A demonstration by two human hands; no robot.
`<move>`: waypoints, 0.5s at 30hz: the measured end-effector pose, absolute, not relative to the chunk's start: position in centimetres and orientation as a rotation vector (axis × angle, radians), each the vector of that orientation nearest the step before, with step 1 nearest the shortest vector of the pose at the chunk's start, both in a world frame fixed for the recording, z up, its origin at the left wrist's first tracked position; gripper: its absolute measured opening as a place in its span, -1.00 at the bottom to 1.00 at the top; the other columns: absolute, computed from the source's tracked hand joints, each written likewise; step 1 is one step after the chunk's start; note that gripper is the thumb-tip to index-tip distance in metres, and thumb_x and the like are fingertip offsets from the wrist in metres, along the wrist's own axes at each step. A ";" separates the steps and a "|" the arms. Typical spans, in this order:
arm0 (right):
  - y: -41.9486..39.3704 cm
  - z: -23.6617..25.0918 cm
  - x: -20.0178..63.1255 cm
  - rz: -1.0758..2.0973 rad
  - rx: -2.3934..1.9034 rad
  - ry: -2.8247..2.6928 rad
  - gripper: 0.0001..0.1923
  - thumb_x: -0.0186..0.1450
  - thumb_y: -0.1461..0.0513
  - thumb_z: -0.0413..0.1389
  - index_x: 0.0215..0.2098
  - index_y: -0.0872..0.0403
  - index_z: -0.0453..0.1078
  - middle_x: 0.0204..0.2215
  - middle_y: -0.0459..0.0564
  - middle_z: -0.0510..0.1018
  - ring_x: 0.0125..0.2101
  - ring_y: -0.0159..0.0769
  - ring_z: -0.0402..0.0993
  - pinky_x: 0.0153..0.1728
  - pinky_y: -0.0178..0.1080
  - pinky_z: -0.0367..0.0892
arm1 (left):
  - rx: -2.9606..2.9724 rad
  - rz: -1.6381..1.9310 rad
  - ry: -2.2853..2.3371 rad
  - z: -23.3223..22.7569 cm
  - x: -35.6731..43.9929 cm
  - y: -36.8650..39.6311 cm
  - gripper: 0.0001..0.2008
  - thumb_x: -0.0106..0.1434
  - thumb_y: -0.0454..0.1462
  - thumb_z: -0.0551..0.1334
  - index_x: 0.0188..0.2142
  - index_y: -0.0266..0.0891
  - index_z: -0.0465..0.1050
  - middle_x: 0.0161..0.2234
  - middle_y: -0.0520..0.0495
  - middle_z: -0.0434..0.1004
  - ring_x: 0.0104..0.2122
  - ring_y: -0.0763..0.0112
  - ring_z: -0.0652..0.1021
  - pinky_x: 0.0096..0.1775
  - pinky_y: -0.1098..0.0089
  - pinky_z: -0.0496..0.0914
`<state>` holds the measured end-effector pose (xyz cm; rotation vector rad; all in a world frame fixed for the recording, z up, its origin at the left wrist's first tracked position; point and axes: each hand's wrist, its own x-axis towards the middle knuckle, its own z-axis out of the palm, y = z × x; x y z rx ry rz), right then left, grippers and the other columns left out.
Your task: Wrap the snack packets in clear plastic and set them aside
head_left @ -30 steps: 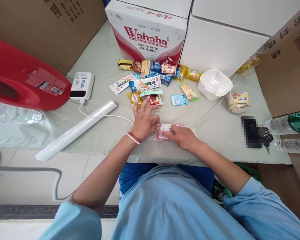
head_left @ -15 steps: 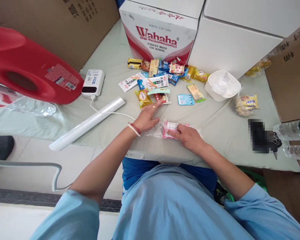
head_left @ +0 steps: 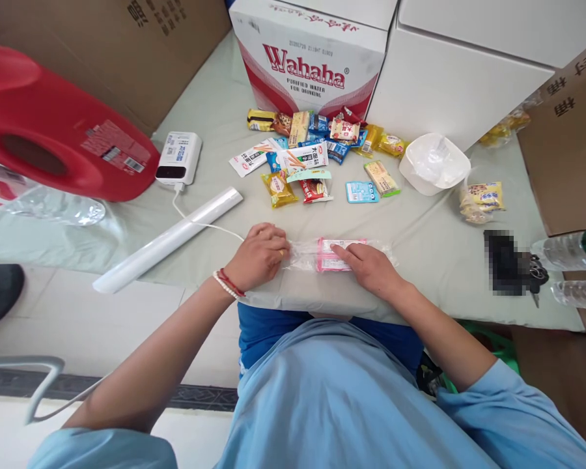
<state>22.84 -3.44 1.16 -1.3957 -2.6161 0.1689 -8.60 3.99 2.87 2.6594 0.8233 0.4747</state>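
Pink-and-white packets (head_left: 334, 263) lie side by side on a sheet of clear plastic film (head_left: 303, 255) near the table's front edge. My right hand (head_left: 374, 266) is closed at their right end, one digit stretched across the top; where its other fingertips rest is hidden. At the left end of the film, my left hand (head_left: 260, 255) has its fingers curled together, pinching the film's edge. A red snack packet (head_left: 315, 190) and a yellow snack packet (head_left: 279, 189) lie beyond the hands, touched by neither.
Several snacks lie before a Wahaha carton (head_left: 307, 71). A white bowl (head_left: 434, 163) holds clear plastic. To the left are a film roll (head_left: 168, 240), a cabled white device (head_left: 180, 158) and a large red jug (head_left: 63, 130). Keys (head_left: 536, 273) and bottles (head_left: 573, 254) are at right.
My left hand has drawn back from the red snack packet, down and left to the film's left end, and its fingers have curled. My right hand stays on the pink-and-white packets.
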 end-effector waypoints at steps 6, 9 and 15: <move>-4.3 1.8 23.2 0.402 -1.373 -2.550 -0.52 0.52 0.31 -0.18 0.25 0.03 0.44 -0.13 0.11 0.48 -0.16 -0.17 0.30 -0.12 -0.17 0.28 | 2.350 0.429 1.268 1.5 -6.9 2.6 -0.59 0.40 -0.19 0.01 0.12 -0.21 0.45 -0.17 -0.17 0.53 -0.16 0.15 0.52 -0.05 0.10 0.37; -5.1 2.7 23.2 0.418 -1.379 -2.526 -0.55 0.51 0.26 -0.09 0.28 0.03 0.41 -0.01 0.16 0.47 -0.09 -0.13 0.30 -0.02 -0.08 0.31 | 2.358 0.340 1.501 1.6 -5.4 3.0 -0.53 0.33 0.00 0.19 0.11 -0.18 0.50 -0.15 -0.23 0.44 -0.08 -0.01 0.44 -0.03 0.02 0.36; -6.9 3.3 22.8 0.328 -1.544 -2.476 -0.56 0.50 0.16 0.03 0.31 -0.08 0.41 0.13 0.17 0.44 -0.02 -0.04 0.28 0.00 0.00 0.30 | 2.177 0.400 1.332 3.3 -5.4 2.8 -0.91 0.15 -0.23 0.27 -0.35 -0.18 0.49 -0.08 -0.19 0.43 -0.03 0.05 0.47 0.02 0.03 0.39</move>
